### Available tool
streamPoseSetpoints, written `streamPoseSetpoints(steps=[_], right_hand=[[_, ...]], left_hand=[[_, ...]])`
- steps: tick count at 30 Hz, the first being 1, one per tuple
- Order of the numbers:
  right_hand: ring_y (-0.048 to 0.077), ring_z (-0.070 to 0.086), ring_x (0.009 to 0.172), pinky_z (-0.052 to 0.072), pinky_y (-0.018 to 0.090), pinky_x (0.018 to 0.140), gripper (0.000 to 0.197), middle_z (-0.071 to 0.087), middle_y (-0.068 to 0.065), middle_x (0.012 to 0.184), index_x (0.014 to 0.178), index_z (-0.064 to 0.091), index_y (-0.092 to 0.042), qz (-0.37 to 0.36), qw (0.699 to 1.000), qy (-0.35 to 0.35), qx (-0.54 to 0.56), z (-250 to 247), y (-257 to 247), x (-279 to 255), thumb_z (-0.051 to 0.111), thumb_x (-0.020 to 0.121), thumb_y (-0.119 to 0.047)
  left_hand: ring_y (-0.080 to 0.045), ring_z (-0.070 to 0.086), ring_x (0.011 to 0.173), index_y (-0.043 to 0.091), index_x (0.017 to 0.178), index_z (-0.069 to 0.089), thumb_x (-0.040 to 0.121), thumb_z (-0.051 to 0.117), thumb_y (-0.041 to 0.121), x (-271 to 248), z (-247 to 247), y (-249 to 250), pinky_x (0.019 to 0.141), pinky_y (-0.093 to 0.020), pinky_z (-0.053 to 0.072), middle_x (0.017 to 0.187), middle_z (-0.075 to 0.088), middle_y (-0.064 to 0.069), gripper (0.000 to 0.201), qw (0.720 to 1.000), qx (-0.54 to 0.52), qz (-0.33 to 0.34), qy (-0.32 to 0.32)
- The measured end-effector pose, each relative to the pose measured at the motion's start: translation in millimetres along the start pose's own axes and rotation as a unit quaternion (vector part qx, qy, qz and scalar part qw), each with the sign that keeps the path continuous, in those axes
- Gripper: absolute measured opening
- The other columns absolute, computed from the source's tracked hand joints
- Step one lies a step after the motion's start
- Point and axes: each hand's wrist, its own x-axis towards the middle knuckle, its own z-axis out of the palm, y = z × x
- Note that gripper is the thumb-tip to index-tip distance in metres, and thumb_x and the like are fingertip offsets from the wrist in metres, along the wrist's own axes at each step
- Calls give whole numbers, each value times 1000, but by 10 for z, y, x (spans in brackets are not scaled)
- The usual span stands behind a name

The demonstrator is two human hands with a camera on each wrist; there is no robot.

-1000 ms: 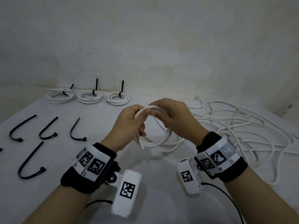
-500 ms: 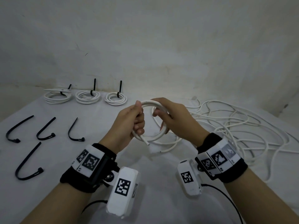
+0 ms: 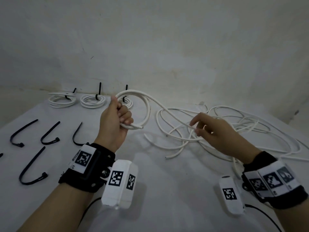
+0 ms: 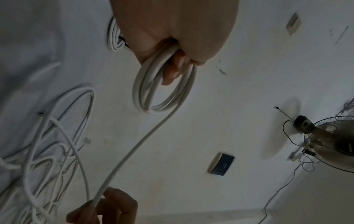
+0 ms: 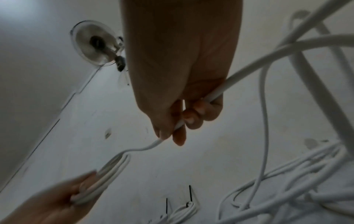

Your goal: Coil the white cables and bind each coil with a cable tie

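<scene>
My left hand [image 3: 119, 118] grips a small coil of white cable [image 3: 143, 104], raised above the table; the left wrist view shows the coil [image 4: 162, 91] looped round my curled fingers. From the coil the cable runs right to my right hand [image 3: 200, 128], which pinches it [image 5: 191, 115] between thumb and fingers. A loose tangle of white cable [image 3: 234, 131] lies on the table at the right. Three bound coils [image 3: 92, 101] with black ties lie by the wall. Several black cable ties [image 3: 48, 136] lie at the left.
The table [image 3: 167, 190] is covered in white cloth and meets a pale wall at the back. A wall fan [image 4: 329, 145] and a dark switch plate [image 4: 222, 163] show in the left wrist view. Black cords trail from my wrist cameras near the front edge.
My hands have parted: the left one lifted the coil up and to the left, while the right one slid right along the cable, away from the coil.
</scene>
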Motion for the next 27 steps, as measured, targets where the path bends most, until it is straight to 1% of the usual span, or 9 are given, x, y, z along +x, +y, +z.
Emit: streamPoseSetpoints(steps=[3, 6, 9, 12, 14, 17, 20, 23, 27], right_hand=[[3, 52, 76, 42, 16, 67, 34, 53, -20, 89, 110, 58, -35, -51, 991, -79, -95, 106, -120, -49, 58, 90, -7], [12, 57, 78, 44, 26, 61, 40, 48, -18, 90, 118, 63, -29, -98, 977, -107, -155, 204, -250, -75, 55, 89, -3], [17, 57, 67, 40, 27, 44, 48, 58, -8, 86, 108, 70, -27, -197, 953, -76, -217, 265, -425, -45, 54, 76, 4], [15, 50, 67, 34, 24, 51, 43, 61, -7, 80, 97, 74, -25, -286, 930, -50, -226, 298, -652, 60, 45, 76, -1], [13, 47, 69, 33, 26, 54, 30, 64, -8, 80, 92, 73, -24, -309, 927, -36, -210, 308, -792, 153, 51, 81, -5], [11, 51, 70, 38, 27, 56, 5, 64, -6, 80, 85, 69, -16, -285, 951, 3, -123, 301, -911, 276, 65, 82, -15], [-2, 48, 69, 43, 24, 58, 7, 61, -8, 83, 86, 67, -14, -214, 975, 54, -23, 257, -910, 380, 69, 82, -20], [-5, 46, 65, 34, 13, 60, 9, 56, -10, 79, 84, 65, -13, -175, 980, 98, 11, 232, -850, 451, 72, 82, -18], [-4, 48, 66, 33, 10, 62, 11, 53, -10, 77, 82, 62, -10, -158, 977, 138, 24, 270, -827, 488, 72, 80, -13]], left_hand=[[-4, 23, 36, 18, 69, 34, 103, 31, 37, -2, -1, -4, 35, -16, 27, 44, 25, 9, 40, 1000, 0, 18, 20], [-5, 23, 37, 18, 68, 34, 103, 31, 36, -19, 17, -38, 36, -16, 27, 45, 25, 8, 39, 999, 16, 24, 31], [-6, 22, 38, 18, 68, 32, 103, 32, 35, -47, 48, -83, 37, -17, 27, 46, 25, 8, 39, 998, 42, 30, 29], [-6, 22, 38, 18, 68, 33, 103, 31, 32, -95, 91, -142, 38, -18, 26, 47, 26, 7, 38, 996, 80, 26, 6], [-7, 22, 39, 17, 69, 33, 103, 31, 31, -148, 136, -186, 38, -18, 27, 48, 26, 6, 37, 994, 105, 20, -20], [-7, 25, 40, 15, 71, 33, 103, 30, 30, -241, 198, -235, 38, -17, 28, 49, 27, 5, 36, 985, 152, 11, -76], [-9, 33, 45, 9, 82, 44, 103, 32, 29, -315, 226, -283, 42, -20, 31, 54, 35, 2, 31, 967, 226, 27, -116], [-10, 39, 44, 8, 98, 48, 103, 31, 29, -346, 245, -303, 42, -22, 38, 54, 42, 1, 28, 962, 229, 4, -149], [-11, 37, 43, 7, 90, 45, 103, 32, 29, -334, 246, -283, 42, -22, 38, 50, 39, 2, 29, 965, 204, -29, -160]])
